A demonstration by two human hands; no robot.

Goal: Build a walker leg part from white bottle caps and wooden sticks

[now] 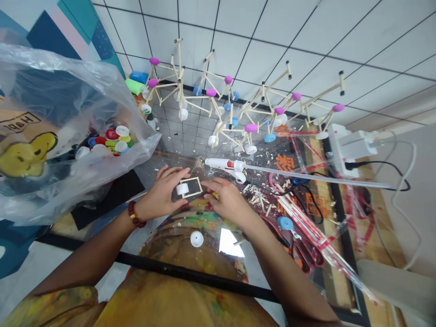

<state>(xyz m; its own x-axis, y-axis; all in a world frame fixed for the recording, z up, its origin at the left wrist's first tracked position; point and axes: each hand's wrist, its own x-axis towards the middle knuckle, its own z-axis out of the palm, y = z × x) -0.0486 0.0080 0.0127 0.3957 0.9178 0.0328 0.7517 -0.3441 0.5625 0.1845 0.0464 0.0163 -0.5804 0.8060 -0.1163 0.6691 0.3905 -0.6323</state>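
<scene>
Stick frame (200, 185), white cap (182, 189) at left end, sits between left hand (162, 191) and right hand (227, 200); cannot tell if either grip clamps; step seemingly alignment; next calls for steadiness.

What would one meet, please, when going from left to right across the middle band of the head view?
Heap of bottle caps → left hand → small stick frame → right hand → blue cap near the scissors → red-handled scissors → white power strip.
</scene>
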